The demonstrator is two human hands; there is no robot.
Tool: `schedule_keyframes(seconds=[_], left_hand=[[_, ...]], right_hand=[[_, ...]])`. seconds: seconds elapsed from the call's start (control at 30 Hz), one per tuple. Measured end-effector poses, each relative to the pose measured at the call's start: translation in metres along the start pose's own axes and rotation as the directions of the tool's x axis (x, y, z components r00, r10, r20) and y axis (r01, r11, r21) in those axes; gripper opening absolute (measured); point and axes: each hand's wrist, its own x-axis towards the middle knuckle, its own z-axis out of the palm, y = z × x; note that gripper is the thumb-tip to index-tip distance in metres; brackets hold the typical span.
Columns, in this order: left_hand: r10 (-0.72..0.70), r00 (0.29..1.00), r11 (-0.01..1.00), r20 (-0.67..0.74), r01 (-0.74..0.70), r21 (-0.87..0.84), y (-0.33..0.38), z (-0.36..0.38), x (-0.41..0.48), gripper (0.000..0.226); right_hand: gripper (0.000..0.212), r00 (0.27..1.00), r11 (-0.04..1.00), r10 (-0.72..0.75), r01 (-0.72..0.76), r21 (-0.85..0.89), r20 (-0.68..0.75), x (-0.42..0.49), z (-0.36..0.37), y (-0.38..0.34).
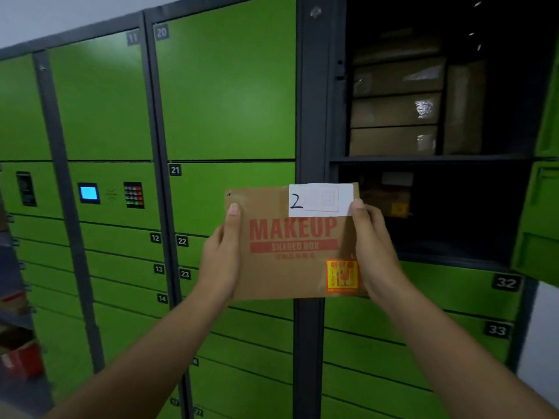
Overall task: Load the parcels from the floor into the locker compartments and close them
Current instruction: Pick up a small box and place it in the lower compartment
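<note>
Flat brown cardboard parcel printed MAKEUP, white label marked 2, held up in front of the dark grey upright post of the green metal locker bank — left hand grips its left edge, right hand its right edge. Right of post: two open compartments w/ brown boxes inside. Left of post — closed numbered doors, blue screen, keypad.
</note>
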Motion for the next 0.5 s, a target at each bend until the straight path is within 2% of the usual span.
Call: schedule_keyframes(seconds=[0.2,0.5], left_hand=[[0.057,0.993,0.997,0.104,-0.052,-0.049,0.002,0.070,0.014,0.059],[0.124,0.983,0.990,0.132,-0.114,-0.085,0.003,0.148,0.042,0.058]], right_hand=[[0.044,0.987,0.996,-0.067,0.058,-0.062,-0.144,0.022,-0.062,-0.015],[0.049,0.957,0.984,-0.157,0.130,-0.125,-0.245,0.074,-0.122,-0.011]])
